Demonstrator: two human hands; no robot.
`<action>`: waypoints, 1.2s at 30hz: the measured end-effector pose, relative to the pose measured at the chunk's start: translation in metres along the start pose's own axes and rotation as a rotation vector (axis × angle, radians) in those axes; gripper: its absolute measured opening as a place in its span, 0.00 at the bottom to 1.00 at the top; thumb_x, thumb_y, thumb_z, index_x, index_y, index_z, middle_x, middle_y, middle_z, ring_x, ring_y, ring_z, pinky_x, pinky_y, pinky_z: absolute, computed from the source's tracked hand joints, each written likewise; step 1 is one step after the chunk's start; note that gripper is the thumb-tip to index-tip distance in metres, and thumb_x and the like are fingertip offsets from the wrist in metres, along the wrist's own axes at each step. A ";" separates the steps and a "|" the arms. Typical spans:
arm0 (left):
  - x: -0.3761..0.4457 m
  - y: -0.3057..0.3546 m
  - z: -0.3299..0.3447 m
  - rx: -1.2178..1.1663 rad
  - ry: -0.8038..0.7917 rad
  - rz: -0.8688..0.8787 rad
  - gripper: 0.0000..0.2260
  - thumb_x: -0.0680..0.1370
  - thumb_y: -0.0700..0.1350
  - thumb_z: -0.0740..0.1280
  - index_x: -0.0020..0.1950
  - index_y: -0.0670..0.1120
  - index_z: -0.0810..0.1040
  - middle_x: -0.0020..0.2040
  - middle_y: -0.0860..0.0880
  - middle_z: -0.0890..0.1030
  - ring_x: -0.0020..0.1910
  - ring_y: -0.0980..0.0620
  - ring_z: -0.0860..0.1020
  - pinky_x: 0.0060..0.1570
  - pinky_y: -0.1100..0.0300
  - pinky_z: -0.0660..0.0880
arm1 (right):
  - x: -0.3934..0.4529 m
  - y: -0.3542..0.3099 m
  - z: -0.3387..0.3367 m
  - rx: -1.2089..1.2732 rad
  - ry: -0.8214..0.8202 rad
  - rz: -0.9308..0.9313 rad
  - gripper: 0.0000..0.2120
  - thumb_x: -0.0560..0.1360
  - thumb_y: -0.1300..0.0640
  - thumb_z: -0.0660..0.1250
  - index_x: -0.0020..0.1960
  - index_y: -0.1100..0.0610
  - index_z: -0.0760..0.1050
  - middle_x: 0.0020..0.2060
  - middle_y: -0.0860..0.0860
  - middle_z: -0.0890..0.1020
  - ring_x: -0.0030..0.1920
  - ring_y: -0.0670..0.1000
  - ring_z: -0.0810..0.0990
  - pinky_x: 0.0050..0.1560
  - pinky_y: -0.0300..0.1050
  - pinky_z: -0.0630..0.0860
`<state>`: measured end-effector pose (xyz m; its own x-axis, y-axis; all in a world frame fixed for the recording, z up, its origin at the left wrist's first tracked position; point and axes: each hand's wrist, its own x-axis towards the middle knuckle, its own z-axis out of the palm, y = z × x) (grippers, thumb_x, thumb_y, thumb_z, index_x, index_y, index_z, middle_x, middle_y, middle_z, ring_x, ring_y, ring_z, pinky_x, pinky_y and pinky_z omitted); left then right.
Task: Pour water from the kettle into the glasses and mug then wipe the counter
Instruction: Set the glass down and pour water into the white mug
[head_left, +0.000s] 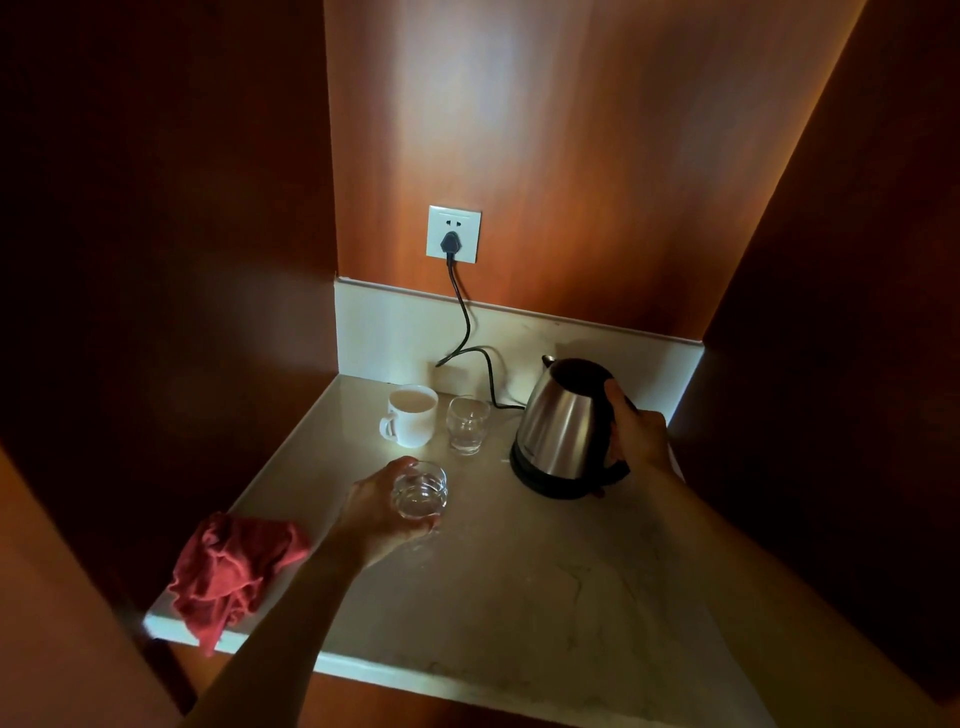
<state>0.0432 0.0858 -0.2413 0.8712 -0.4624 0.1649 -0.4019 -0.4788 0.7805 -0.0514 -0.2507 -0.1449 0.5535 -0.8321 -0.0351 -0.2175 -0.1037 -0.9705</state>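
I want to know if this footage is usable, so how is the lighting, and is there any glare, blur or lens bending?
Head view: dim overall, with light falling on the back wall and the counter; side panels nearly black. Bright streaks of glare on the kettle. The near glass in the left hand looks slightly soft. The wide lens leans the walls outward. The right hand is shadowed.

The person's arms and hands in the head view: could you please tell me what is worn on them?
Nothing is worn that shows. The left hand and right hand are bare, with no gloves, rings, watch or bracelets visible in the dim light, and both forearms are bare to the picture's edge, with no sleeves in view.
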 end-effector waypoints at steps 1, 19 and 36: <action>0.000 0.002 0.000 0.001 0.002 -0.016 0.39 0.58 0.55 0.84 0.67 0.54 0.76 0.54 0.59 0.84 0.48 0.63 0.83 0.55 0.64 0.79 | 0.001 0.001 0.002 0.008 0.009 0.003 0.35 0.60 0.24 0.71 0.36 0.58 0.76 0.31 0.54 0.79 0.34 0.55 0.78 0.35 0.47 0.73; 0.036 0.015 -0.062 0.188 0.267 -0.198 0.35 0.62 0.53 0.82 0.65 0.48 0.75 0.58 0.47 0.83 0.55 0.44 0.82 0.52 0.55 0.78 | 0.008 0.007 0.006 0.001 -0.020 -0.043 0.31 0.72 0.32 0.71 0.40 0.63 0.78 0.32 0.58 0.80 0.33 0.55 0.78 0.34 0.44 0.73; 0.066 -0.024 -0.064 0.235 0.210 -0.356 0.37 0.66 0.54 0.81 0.70 0.44 0.70 0.65 0.40 0.76 0.62 0.36 0.76 0.60 0.46 0.75 | 0.015 0.012 0.008 0.085 -0.021 -0.034 0.31 0.67 0.31 0.74 0.38 0.61 0.74 0.31 0.59 0.75 0.31 0.55 0.75 0.31 0.46 0.70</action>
<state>0.1282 0.1142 -0.2104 0.9947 -0.0900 0.0493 -0.1002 -0.7475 0.6567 -0.0395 -0.2600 -0.1586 0.5759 -0.8175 -0.0060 -0.1298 -0.0842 -0.9880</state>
